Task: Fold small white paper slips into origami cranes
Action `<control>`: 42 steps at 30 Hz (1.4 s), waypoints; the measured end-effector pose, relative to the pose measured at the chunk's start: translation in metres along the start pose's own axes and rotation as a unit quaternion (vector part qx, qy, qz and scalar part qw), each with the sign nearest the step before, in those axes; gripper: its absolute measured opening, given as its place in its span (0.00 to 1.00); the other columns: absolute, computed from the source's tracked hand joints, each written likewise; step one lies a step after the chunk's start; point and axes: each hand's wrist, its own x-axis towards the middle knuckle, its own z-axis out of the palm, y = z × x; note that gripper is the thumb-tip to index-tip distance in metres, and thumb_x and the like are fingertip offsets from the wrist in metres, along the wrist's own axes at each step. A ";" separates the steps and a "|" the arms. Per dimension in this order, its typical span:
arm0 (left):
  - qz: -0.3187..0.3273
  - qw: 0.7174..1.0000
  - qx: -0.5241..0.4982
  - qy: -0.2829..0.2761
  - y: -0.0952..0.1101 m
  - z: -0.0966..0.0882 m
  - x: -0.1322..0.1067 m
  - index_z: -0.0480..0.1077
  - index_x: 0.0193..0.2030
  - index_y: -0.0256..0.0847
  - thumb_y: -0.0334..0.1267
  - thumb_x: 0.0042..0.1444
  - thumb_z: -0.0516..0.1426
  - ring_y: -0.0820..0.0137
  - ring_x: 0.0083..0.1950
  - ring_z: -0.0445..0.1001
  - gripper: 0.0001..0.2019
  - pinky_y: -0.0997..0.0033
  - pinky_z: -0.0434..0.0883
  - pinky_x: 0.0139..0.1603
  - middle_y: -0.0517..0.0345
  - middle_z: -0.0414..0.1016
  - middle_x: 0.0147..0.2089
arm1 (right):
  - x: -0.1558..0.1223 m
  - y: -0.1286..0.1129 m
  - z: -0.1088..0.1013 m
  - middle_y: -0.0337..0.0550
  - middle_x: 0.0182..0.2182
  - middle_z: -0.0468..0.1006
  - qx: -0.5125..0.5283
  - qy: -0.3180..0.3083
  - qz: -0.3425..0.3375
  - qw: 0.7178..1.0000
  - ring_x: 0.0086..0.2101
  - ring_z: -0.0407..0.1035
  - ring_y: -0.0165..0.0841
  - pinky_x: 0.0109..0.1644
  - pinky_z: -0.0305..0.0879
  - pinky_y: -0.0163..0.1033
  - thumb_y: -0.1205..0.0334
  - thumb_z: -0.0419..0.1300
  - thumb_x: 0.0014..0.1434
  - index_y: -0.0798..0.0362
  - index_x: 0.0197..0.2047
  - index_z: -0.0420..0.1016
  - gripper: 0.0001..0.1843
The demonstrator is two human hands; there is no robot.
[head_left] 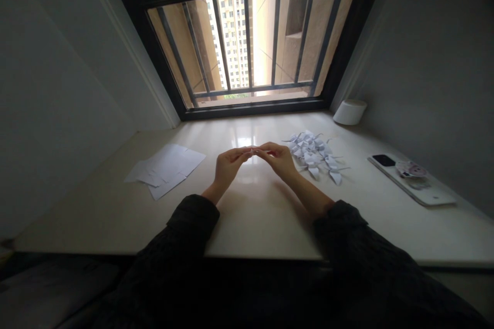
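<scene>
My left hand point(228, 163) and my right hand point(278, 158) meet over the middle of the pale sill point(247, 216), fingertips pinched together on a small piece of white paper point(253, 151) held just above the surface. Both hands are closed on it; most of the paper is hidden by the fingers. Dark sleeves cover both forearms. To the right of my right hand lies a heap of folded white paper figures point(314, 151). Flat white paper sheets point(168, 167) lie to the left of my left hand.
A barred window point(250, 46) fills the back. A white cylindrical container point(349, 111) stands at the back right corner. A white tablet-like device with a dark phone and a round sticker item on it point(411, 180) lies at right. Walls close in both sides.
</scene>
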 end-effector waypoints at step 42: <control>0.044 0.997 0.020 0.067 -0.009 -0.005 0.004 0.77 0.34 0.41 0.44 0.46 0.63 0.70 0.36 0.75 0.10 0.68 0.73 0.37 0.56 0.79 0.35 | 0.002 0.002 0.001 0.42 0.27 0.82 0.086 0.035 0.079 0.993 0.32 0.76 0.39 0.41 0.72 0.45 0.52 0.71 0.37 0.49 0.29 0.81 0.14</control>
